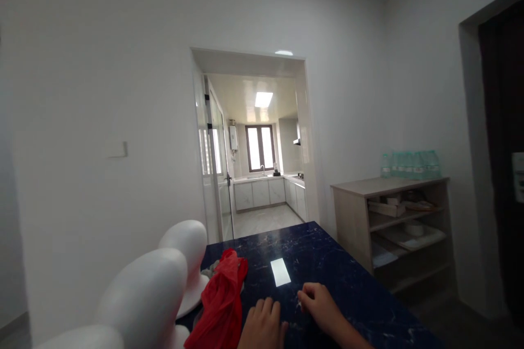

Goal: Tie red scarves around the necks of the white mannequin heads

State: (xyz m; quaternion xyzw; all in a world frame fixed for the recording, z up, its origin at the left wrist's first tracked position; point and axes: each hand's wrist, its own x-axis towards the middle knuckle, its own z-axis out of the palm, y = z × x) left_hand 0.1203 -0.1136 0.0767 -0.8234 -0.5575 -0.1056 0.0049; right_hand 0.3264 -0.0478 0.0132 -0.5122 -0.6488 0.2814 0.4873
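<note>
A big white wall fills most of the view. In it is a doorway that opens into a bright kitchen with white cupboards and a window at the far end.

Down low is a dark blue bench with thin white lines in it, like marble. A bright patch of light shines on its top.

On the right, by the other wall, stands a wooden shelf unit. A pack of water bottles sits on top of it, and flat things lie on its shelves.

At the left edge of the bench stand round white foam heads, one behind the other.

A red cloth lies bunched up on the bench, just beside the foam heads and touching the nearest one's base. A bit of grey cloth peeks out behind it.

The left hand rests flat on the bench, just beside the red cloth. Its fingers are loosely bent and hold nothing.

The right hand rests on the bench near the left one. Its fingers are curled in, and I cannot tell if they pinch anything small.
</note>
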